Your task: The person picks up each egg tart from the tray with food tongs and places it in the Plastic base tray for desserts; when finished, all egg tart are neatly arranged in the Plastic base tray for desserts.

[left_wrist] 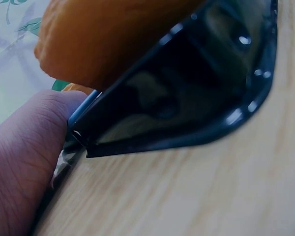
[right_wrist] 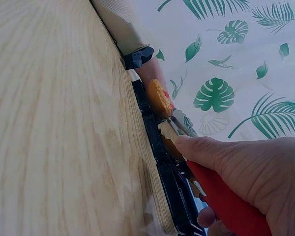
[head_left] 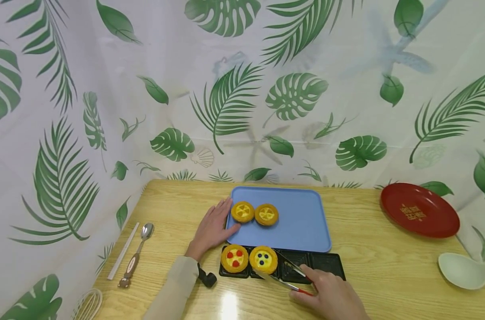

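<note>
My right hand (head_left: 331, 293) grips red-handled tongs (right_wrist: 221, 196), their metal arms spread on either side of a tart with blue berries (head_left: 263, 260). That tart sits in the second compartment of a black tray (head_left: 326, 264). Beside it, in the leftmost compartment, is a tart with red berries (head_left: 234, 258). My left hand (head_left: 215, 224) rests with straight fingers at the left edge of a blue tray (head_left: 294, 213). Two tarts with yellow topping, one on the left (head_left: 242, 212) and one on the right (head_left: 266, 215), lie next to each other on the blue tray near its left side.
To the left lie a white stick-like utensil (head_left: 123, 252), a spoon with a bear-shaped handle end (head_left: 136, 255) and a whisk (head_left: 88, 305). At the right are a red oval plate (head_left: 420, 210) and a pale ladle (head_left: 464, 271). A leaf-print cloth (head_left: 242, 89) hangs behind the table.
</note>
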Demonstrator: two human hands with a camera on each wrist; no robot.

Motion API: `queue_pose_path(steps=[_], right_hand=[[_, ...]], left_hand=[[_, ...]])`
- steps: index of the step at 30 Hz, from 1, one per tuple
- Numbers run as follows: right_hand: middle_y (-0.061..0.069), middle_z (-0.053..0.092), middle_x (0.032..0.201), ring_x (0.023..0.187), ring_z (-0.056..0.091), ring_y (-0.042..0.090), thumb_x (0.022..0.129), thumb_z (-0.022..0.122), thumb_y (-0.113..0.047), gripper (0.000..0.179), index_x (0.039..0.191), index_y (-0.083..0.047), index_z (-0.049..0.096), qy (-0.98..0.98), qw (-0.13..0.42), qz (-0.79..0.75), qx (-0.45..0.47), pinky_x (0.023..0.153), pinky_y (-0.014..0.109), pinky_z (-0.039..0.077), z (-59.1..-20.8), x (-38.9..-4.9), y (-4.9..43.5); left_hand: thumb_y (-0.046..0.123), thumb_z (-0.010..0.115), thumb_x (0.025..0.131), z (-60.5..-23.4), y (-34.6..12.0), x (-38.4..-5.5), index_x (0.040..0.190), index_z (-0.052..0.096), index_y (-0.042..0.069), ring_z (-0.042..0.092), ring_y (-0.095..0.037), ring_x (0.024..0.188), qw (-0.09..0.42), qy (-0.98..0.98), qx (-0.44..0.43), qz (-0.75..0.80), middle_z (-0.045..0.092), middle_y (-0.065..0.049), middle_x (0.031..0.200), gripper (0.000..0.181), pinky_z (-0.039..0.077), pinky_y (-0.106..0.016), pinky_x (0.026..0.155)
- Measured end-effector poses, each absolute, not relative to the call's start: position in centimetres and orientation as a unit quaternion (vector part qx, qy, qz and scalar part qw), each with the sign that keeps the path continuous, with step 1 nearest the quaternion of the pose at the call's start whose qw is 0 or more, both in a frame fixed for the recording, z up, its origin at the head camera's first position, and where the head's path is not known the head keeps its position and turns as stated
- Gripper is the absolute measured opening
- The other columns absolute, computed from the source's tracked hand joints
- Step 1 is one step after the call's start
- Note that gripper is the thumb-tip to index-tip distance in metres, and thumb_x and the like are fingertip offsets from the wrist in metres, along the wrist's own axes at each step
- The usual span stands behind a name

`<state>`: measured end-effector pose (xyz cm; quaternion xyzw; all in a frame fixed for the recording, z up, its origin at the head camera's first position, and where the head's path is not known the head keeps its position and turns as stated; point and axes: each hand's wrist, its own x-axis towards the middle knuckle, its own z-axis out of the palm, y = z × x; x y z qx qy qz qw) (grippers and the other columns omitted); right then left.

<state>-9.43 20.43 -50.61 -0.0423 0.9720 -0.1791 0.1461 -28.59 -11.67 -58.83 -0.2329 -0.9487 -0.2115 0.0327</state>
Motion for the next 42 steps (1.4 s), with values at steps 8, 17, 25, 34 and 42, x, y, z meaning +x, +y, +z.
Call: queue_pose_path(steps=[8, 17, 25, 34, 42], right_hand=[[-0.004, 0.072, 0.099, 0.083, 0.065, 0.014, 0.077, 0.075, -0.075, 0.085, 0.139, -0.017, 0.068, 0.971, 0.146, -0.184, -0.04, 0.075, 0.048, 0.059, -50.4, -9.3, 20.5], [-0.006, 0.069, 0.094, 0.079, 0.062, 0.012, 0.075, 0.076, -0.077, 0.087, 0.139, -0.018, 0.068, 0.973, 0.144, -0.179, -0.034, 0.072, 0.047, 0.059, -50.2, -9.4, 20.5], [-0.002, 0.072, 0.101, 0.084, 0.065, 0.015, 0.075, 0.076, -0.076, 0.089, 0.14, -0.017, 0.067, 0.972, 0.141, -0.185, -0.033, 0.075, 0.05, 0.059, -49.9, -9.3, 20.4], [0.007, 0.075, 0.111, 0.091, 0.069, 0.021, 0.073, 0.075, -0.079, 0.093, 0.142, -0.017, 0.066, 0.974, 0.123, -0.185, -0.036, 0.076, 0.051, 0.06, -49.3, -9.0, 20.3], [-0.002, 0.068, 0.092, 0.076, 0.057, 0.015, 0.07, 0.079, -0.078, 0.095, 0.14, -0.016, 0.067, 0.979, 0.079, -0.183, -0.03, 0.064, 0.038, 0.051, -48.8, -8.8, 20.2]], left_hand=[[0.067, 0.048, 0.099, -58.8, -11.7, -28.6, 0.168, 0.017, 0.013, 0.019, -0.024, 0.16, 0.026, -0.951, -0.23, -0.203, 0.021, -0.002, 0.174, 0.094, 0.016, -0.045, 0.13], [0.066, 0.049, 0.099, -58.8, -11.7, -28.6, 0.168, 0.018, 0.012, 0.019, -0.024, 0.16, 0.029, -0.95, -0.232, -0.204, 0.021, -0.003, 0.174, 0.094, 0.016, -0.046, 0.13], [0.065, 0.052, 0.098, -58.8, -11.7, -28.5, 0.168, 0.02, 0.01, 0.02, -0.025, 0.16, 0.033, -0.949, -0.232, -0.212, 0.023, -0.004, 0.173, 0.094, 0.017, -0.047, 0.13], [0.066, 0.051, 0.098, -58.8, -11.7, -28.4, 0.168, 0.018, 0.012, 0.019, -0.024, 0.16, 0.029, -0.95, -0.23, -0.209, 0.022, -0.003, 0.173, 0.094, 0.016, -0.046, 0.13], [0.067, 0.049, 0.098, -58.8, -11.7, -28.5, 0.168, 0.017, 0.013, 0.019, -0.023, 0.161, 0.026, -0.952, -0.228, -0.201, 0.02, -0.002, 0.174, 0.094, 0.016, -0.044, 0.13]])
